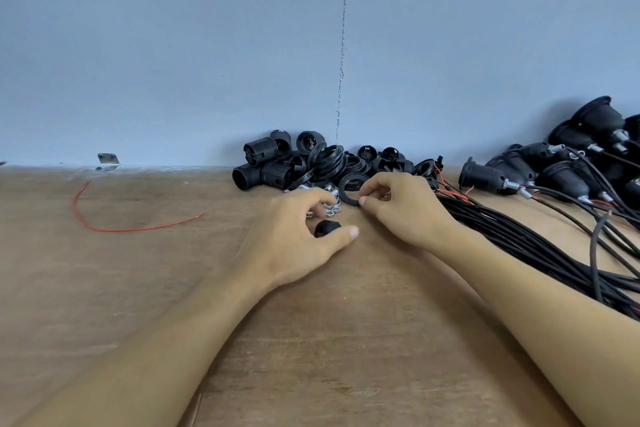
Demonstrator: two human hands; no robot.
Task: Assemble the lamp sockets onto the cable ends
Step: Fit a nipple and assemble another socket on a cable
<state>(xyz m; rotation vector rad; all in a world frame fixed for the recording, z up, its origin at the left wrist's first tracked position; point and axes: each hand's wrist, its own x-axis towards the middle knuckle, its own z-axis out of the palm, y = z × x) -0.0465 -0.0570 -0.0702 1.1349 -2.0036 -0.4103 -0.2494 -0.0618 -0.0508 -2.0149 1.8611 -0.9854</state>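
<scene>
At the middle of the desk (104,288), the right hand (398,208) pinches a black ring (351,188) by its near rim, while the left hand (298,239) curls around a small black cap (326,228). Loose sockets (277,163) lie heaped just beyond; black cables (519,239) stretch away right.

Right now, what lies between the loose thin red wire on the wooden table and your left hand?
Nothing: the head view shows only bare wooden table between the red wire and the left hand.
</scene>
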